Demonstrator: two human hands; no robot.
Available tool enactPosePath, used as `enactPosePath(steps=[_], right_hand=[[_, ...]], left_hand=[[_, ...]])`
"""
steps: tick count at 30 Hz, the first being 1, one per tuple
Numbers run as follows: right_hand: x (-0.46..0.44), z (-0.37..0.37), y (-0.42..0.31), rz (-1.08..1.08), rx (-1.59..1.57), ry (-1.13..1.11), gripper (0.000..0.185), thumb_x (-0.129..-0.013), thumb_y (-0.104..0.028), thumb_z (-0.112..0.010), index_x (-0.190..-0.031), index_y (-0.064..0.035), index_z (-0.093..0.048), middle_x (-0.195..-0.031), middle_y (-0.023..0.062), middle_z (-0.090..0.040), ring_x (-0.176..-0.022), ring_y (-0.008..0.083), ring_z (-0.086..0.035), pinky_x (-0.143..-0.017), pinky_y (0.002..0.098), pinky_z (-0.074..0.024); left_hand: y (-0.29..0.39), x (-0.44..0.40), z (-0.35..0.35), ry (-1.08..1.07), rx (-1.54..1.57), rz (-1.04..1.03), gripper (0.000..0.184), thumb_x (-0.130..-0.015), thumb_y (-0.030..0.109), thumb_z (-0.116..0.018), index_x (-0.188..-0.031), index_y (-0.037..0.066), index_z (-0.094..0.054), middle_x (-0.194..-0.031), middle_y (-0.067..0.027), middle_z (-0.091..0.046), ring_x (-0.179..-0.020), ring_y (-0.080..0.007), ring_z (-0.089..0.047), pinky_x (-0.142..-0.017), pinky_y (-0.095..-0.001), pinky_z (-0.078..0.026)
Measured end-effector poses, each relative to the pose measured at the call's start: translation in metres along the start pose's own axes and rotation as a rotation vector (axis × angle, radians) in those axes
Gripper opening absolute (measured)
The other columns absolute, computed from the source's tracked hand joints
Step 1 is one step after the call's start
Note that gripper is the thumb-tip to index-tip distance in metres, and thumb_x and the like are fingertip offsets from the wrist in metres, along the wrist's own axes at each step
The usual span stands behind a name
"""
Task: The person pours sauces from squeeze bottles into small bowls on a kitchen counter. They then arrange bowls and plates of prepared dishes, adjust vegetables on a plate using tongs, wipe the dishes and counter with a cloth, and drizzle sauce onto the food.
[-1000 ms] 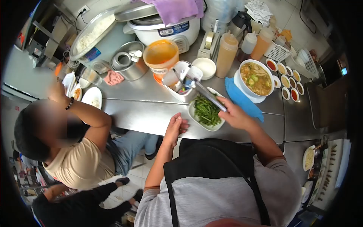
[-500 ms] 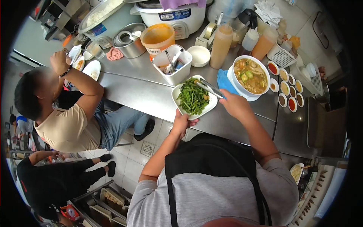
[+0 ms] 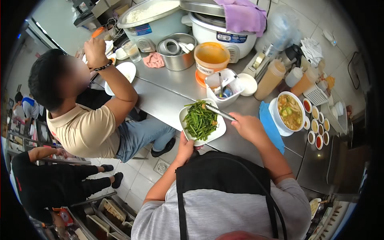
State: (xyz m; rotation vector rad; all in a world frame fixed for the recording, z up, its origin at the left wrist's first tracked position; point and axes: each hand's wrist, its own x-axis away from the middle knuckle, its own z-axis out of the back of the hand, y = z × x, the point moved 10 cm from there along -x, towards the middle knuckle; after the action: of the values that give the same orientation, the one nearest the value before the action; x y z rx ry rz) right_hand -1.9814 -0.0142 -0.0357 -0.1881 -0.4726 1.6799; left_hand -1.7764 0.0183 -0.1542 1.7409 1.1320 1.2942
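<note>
A squarish white dish [image 3: 217,134] heaped with cooked green leafy stems [image 3: 199,122] is held in front of my body, over the counter's near edge. My left hand [image 3: 186,149] grips its near-left rim, its fingers partly hidden underneath. Metal tongs [image 3: 221,113] are in my right hand [image 3: 247,126], their tips touching the upper side of the greens. Right of that hand, a white bowl of soup [image 3: 289,112] with vegetables stands beside a blue cloth [image 3: 271,125].
Several small sauce cups [image 3: 319,141] sit at the right. A utensil tub [image 3: 225,89], orange sauce bucket [image 3: 211,60], squeeze bottle [image 3: 270,80] and rice cooker [image 3: 240,46] line the back. Close at my left, a person in a beige shirt [image 3: 86,126] stands at the steel counter [image 3: 164,104].
My view has turned left, so the counter things appear further right. The dish has come closer to my body, and the tongs have moved with it, still at the greens.
</note>
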Motion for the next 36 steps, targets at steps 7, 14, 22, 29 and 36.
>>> enactPosePath(steps=[7, 14, 22, 29, 36], right_hand=[[-0.031, -0.022, -0.060, 0.087, -0.060, -0.075, 0.032, -0.080, -0.027, -0.049, -0.111, -0.0179, -0.051, -0.085, 0.0147, -0.060, -0.077, 0.0331, -0.056, -0.066, 0.0422, -0.0437], [-0.065, 0.000, -0.093, 0.095, -0.050, 0.056, 0.031, -0.079, -0.025, -0.051, -0.108, -0.0156, -0.053, -0.080, 0.0142, -0.060, -0.074, 0.0314, -0.057, -0.063, 0.0407, -0.0446], [-0.088, 0.005, -0.113, 0.136, 0.174, 0.025, 0.031, -0.079, -0.027, -0.052, -0.108, -0.0154, -0.052, -0.076, 0.0098, -0.061, -0.072, 0.0262, -0.059, -0.060, 0.0391, -0.0457], [-0.084, 0.020, -0.108, 0.145, 0.145, 0.005, 0.034, -0.076, -0.027, -0.055, -0.108, -0.0164, -0.053, -0.079, 0.0100, -0.061, -0.074, 0.0280, -0.058, -0.064, 0.0397, -0.0452], [-0.101, 0.002, -0.111, 0.219, 0.178, 0.015, 0.029, -0.077, -0.025, -0.055, -0.104, -0.0158, -0.053, -0.073, 0.0092, -0.060, -0.068, 0.0263, -0.059, -0.057, 0.0384, -0.0454]], left_hand=[[0.040, -0.017, 0.052, 0.027, -0.012, -0.021, 0.046, -0.076, -0.003, -0.030, -0.120, 0.008, -0.021, -0.102, -0.0158, -0.051, -0.067, -0.0211, -0.060, -0.050, -0.0242, -0.047], [0.054, -0.034, 0.081, 0.013, -0.014, 0.047, 0.049, -0.074, -0.003, -0.031, -0.121, 0.007, -0.023, -0.097, -0.0164, -0.053, -0.063, -0.0204, -0.060, -0.049, -0.0235, -0.049], [0.056, -0.047, 0.086, -0.056, -0.022, 0.065, 0.047, -0.076, -0.003, -0.031, -0.121, 0.007, -0.020, -0.099, -0.0169, -0.052, -0.063, -0.0184, -0.059, -0.050, -0.0230, -0.049], [0.066, -0.054, 0.084, 0.017, 0.016, 0.039, 0.053, -0.071, -0.005, -0.029, -0.122, 0.006, -0.022, -0.100, -0.0189, -0.051, -0.061, -0.0215, -0.059, -0.046, -0.0238, -0.049], [0.064, -0.055, 0.077, -0.044, -0.003, 0.079, 0.051, -0.077, -0.002, -0.032, -0.125, 0.010, -0.016, -0.098, -0.0158, -0.053, -0.062, -0.0192, -0.060, -0.049, -0.0227, -0.048]])
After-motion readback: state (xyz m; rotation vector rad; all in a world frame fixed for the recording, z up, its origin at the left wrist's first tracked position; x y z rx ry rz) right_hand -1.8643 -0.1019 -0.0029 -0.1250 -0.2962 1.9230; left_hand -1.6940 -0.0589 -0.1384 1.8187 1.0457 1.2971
